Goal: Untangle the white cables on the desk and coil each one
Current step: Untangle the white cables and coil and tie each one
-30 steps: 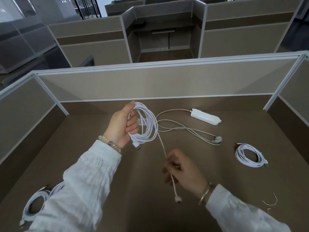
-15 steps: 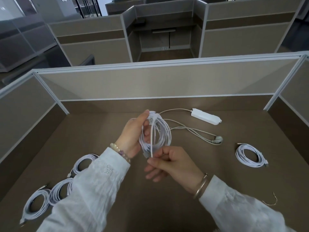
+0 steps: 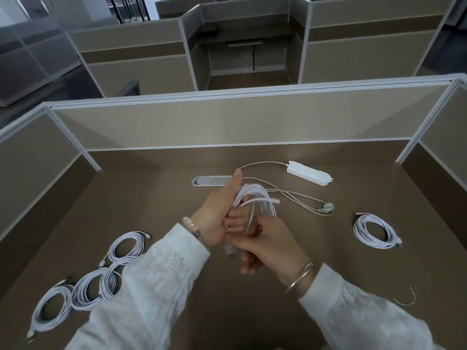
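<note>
left hand (image 3: 214,218) curled round the white bundle (image 3: 255,200), thumb up, gripping the loops just above the desk (image 3: 156,198) near its middle. right hand (image 3: 265,243) tucked in under the bundle, fingers pinching the loose tail and drawing it across the loops. exact route of the tail through the bundle hard to tell.

just changed: tail no longer dangling. a second ago hung long below the right hand, plug end swinging free above the desk; half a second ago taken up short beside the coil; now pulled across the loops, one end poking out to the right of the bundle. meaning for the task, as a judgement: winding of this cable finished, now being bound, close to ready for setting down.

largest to smallest among the rest: row of coils (image 3: 83,286) on the left of the desk, more of it showing now than a second ago, probably from a shift of the head and sleeve rather than any move. single coil (image 3: 374,231) on the right, unmoved. power brick (image 3: 308,173) with its grey lead (image 3: 290,195) behind the hands, lying as before, uncoiled. socket strip (image 3: 209,180) in the desk now uncovered behind the left thumb. small bent wire (image 3: 406,299) at the right edge, same spot.
</note>
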### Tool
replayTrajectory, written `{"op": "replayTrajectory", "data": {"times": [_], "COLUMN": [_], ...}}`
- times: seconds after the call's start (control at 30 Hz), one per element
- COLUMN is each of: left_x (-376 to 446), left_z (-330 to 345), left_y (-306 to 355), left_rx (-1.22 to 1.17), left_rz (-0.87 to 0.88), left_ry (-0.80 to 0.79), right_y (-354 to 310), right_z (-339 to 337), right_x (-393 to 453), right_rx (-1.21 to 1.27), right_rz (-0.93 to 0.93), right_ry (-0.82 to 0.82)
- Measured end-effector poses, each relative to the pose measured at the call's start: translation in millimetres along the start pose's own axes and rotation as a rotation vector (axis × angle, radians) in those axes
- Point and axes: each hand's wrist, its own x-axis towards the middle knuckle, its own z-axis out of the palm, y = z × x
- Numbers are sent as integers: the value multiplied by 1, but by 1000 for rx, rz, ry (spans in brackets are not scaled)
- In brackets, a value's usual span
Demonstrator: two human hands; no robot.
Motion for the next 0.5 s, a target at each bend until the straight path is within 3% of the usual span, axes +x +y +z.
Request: {"op": "replayTrajectory", "data": {"times": [0.07,0.13,0.3,0.33,0.4,0.5], "left_x": [-1,-3,-4,-2,3,7], "left_z": [-3,-4,4,5,5,0], "left_y": [4,10,18,18,22,29], "left_rx": [124,256,557,591,555,341], "left_rz": [-108,-235,-322,-338,-410,-508], "left_ry": [-52,-58,-80,-94,-189,-433], "right_y": [2,5,1,1,2,-3], "right_z": [-16,-28,-35,-36,-39,-46], "right_x": [1,-1,-2,0,3,7], "right_rx": [-446,-734,-941,-980,-948,-538], "right_rz": [-262,-411,-635,-668,-652,-300], "right_ry": [131,231,511,502,306,-54]}}
